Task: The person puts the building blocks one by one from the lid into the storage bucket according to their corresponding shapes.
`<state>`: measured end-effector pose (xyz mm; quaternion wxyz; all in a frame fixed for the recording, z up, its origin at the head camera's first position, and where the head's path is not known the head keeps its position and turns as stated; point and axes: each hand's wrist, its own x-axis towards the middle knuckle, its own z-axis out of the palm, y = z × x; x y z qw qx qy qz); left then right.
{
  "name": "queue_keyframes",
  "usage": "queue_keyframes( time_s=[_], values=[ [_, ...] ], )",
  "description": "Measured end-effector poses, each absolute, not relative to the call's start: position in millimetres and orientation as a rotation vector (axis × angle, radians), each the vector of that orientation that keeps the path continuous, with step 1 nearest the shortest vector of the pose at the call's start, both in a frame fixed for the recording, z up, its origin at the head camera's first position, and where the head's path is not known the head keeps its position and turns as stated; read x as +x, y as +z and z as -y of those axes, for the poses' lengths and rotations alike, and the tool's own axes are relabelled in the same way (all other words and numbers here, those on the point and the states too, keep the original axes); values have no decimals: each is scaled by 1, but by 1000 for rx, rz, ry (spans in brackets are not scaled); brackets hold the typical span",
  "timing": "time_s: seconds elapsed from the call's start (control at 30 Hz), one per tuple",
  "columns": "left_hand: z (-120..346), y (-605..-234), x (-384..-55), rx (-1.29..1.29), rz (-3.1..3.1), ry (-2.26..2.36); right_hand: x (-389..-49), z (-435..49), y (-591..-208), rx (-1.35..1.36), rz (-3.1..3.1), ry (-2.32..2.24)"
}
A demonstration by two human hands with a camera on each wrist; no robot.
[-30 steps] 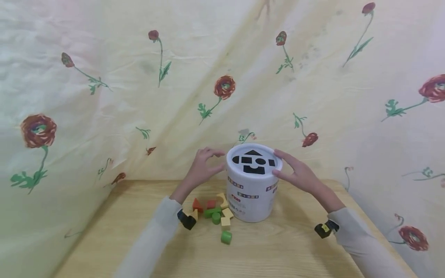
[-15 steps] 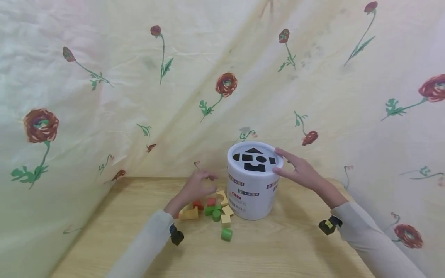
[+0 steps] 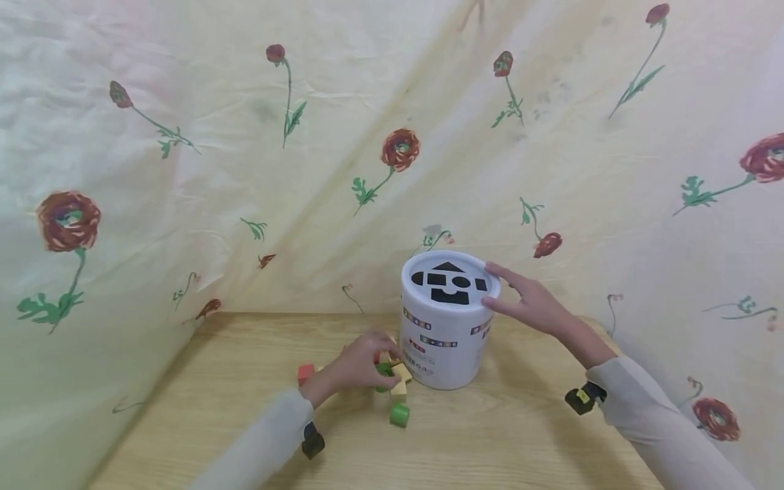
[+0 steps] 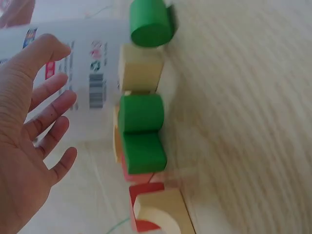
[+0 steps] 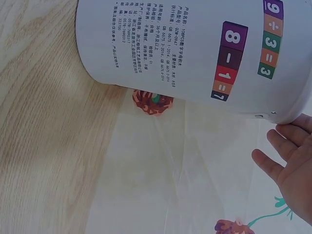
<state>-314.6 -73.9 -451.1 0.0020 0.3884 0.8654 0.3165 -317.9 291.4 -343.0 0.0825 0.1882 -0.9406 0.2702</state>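
Observation:
A tall white tub [image 3: 444, 364] stands on the table, its lid [image 3: 471, 269] cut with black shaped holes. At its right side, my right hand [image 3: 529, 306] touches the rim with thumb and fingertips, fingers mostly straight. Loosely bent fingers of my left hand [image 3: 361, 361] hover over toy blocks at the tub's left foot; the left wrist view shows nothing held. Among these blocks are a green cylinder [image 4: 142, 113], a green block [image 4: 145, 153], a plain wooden cube [image 4: 141, 68] and a yellowish notched block [image 4: 168, 209]. Another green cylinder [image 3: 400, 415] lies nearest me.
A red block [image 3: 305, 373] shows left of my left wrist. The wooden table [image 3: 478, 449] extends in front of the tub. Flower-printed cloth [image 3: 331, 204] hangs close behind and at both sides.
My left hand has come away from the tub's upper left side, down and then right to the blocks. My right hand stays at the rim, and the tub stands where it was.

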Motion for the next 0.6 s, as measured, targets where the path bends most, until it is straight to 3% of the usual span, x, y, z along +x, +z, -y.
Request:
queue_keyframes(
  time_s=[0.6],
  values=[
    [59,-451,-287,1420,-2746,427,-320,-292,-344,580,2795,813]
  ],
)
